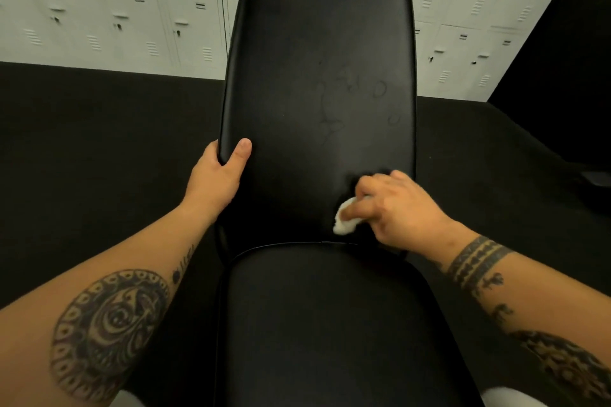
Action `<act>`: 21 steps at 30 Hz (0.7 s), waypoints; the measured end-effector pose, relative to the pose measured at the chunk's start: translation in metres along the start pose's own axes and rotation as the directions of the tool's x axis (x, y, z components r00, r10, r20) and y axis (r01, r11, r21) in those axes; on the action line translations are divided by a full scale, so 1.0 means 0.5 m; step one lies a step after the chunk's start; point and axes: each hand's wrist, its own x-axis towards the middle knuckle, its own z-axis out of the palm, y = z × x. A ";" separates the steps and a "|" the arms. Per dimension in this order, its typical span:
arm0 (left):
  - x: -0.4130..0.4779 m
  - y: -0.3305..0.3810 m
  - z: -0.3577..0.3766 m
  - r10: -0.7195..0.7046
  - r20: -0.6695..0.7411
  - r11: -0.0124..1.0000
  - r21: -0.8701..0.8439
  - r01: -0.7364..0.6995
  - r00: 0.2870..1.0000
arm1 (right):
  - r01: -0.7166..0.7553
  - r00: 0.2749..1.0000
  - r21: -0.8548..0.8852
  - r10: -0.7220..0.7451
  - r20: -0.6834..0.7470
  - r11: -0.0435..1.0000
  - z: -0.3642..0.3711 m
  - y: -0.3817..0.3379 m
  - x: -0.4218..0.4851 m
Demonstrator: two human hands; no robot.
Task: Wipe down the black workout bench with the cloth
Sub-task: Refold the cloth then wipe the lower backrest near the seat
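Currently your right grip (393, 205) pinches the white cloth (345, 224) against the workout bench (317, 43), low on its right side, just above the seat seam. Your left grip (218, 175) clasps the bench's left edge, thumb on top.

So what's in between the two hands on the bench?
Only bare black padding of the workout bench lies between the left hand, gripping its edge, and the right hand, holding the white cloth. The head view shows it.

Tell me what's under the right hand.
A white cloth sits under the right hand, held against the black bench. Only its left end shows; fingers cover the rest.
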 end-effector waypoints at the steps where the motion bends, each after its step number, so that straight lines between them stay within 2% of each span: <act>1: -0.003 0.002 0.000 0.001 -0.002 1.000 -0.011 -0.001 1.000 | -0.041 0.999 -0.008 0.041 -0.035 0.999 -0.006 0.005 0.008; 4: -0.006 -0.002 -0.001 -0.002 -0.026 1.000 -0.021 0.002 1.000 | -0.236 0.960 0.070 0.243 -0.141 0.969 -0.014 -0.021 0.056; 6: -0.007 -0.002 0.002 0.077 -0.106 0.997 0.028 -0.075 0.991 | -0.250 0.950 0.114 0.266 -0.161 0.962 -0.005 -0.059 0.085; 9: -0.012 0.024 0.011 0.307 -0.231 0.951 0.116 -0.287 0.923 | -0.089 0.994 0.104 0.096 -0.061 0.991 0.005 -0.114 0.102; 11: -0.014 0.054 0.020 0.471 -0.243 0.871 0.279 -0.404 0.848 | 0.053 0.997 0.089 -0.058 0.056 0.995 -0.003 -0.127 0.099; 14: -0.014 0.085 0.030 0.609 -0.124 0.737 0.453 -0.502 0.783 | 0.195 0.957 0.019 -0.194 0.216 0.981 -0.018 -0.101 0.079; 16: -0.015 0.089 0.036 0.652 -0.009 0.652 0.518 -0.554 0.758 | 0.220 0.951 -0.005 -0.213 0.226 0.976 -0.024 -0.061 0.053; 18: -0.016 0.083 0.042 0.662 0.098 0.574 0.570 -0.588 0.743 | 0.167 0.975 -0.026 -0.161 0.151 0.986 -0.029 -0.007 0.026; 20: -0.015 0.072 0.051 0.635 0.172 0.540 0.598 -0.592 0.753 | -0.024 0.998 -0.022 0.023 -0.053 0.999 -0.031 0.051 0.013; 21: -0.014 0.068 0.056 0.613 0.190 0.542 0.605 -0.583 0.767 | -0.152 0.974 0.028 0.155 -0.167 0.988 -0.035 0.074 0.021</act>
